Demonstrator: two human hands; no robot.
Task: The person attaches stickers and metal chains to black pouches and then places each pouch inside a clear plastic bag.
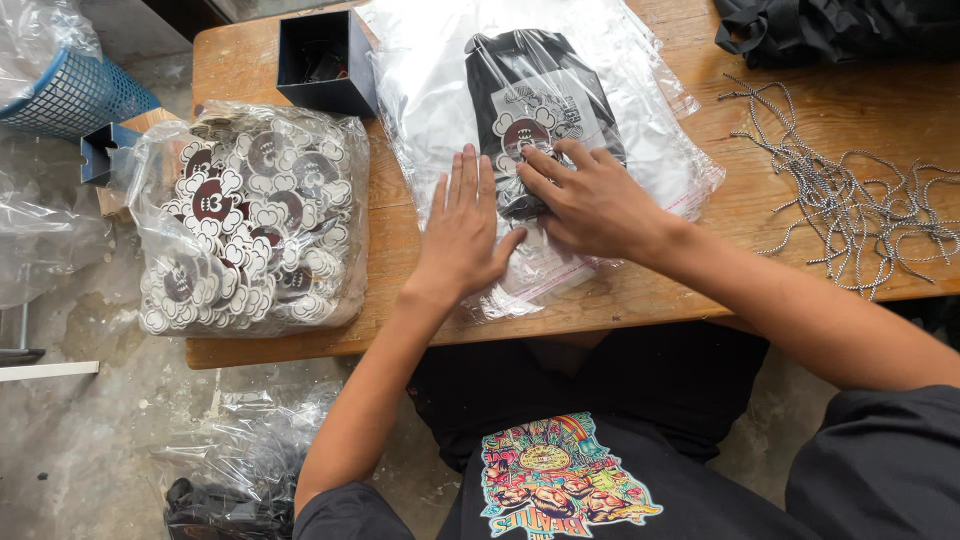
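Fingers, left hand (462, 235): straight and close together, palm down, pressing flat on the clear plastic bag (440, 90) near the table's front edge; they grip nothing.
Fingers, right hand (590, 200): spread and slightly bent, tips pressing on the black folded garment (535, 70) through the plastic; nothing is clasped.
Hands together: side by side at the centre of the frame, thumbs nearly meeting.
Shirt: black with a bright printed picture, at the bottom centre, nearest the camera.
Floor bag: crumpled clear plastic (240, 450) at the lower left, over something dark.
Table (800, 140): bare wood, running across the middle of the frame.
Garment: inside the clear bag, with a flower-shaped tag (525, 132) just above the right fingertips.
Tag bag (250, 215): clear, full of white and maroon flower-shaped tags, at the left on the table's corner.
Cords (850, 200): loose grey-white tangle at the right, well apart from the hands.
Black box (325, 60): open, upper left of the table.
Blue basket (75, 95): far upper left.
Dark cloth (830, 30): piled at the upper right.
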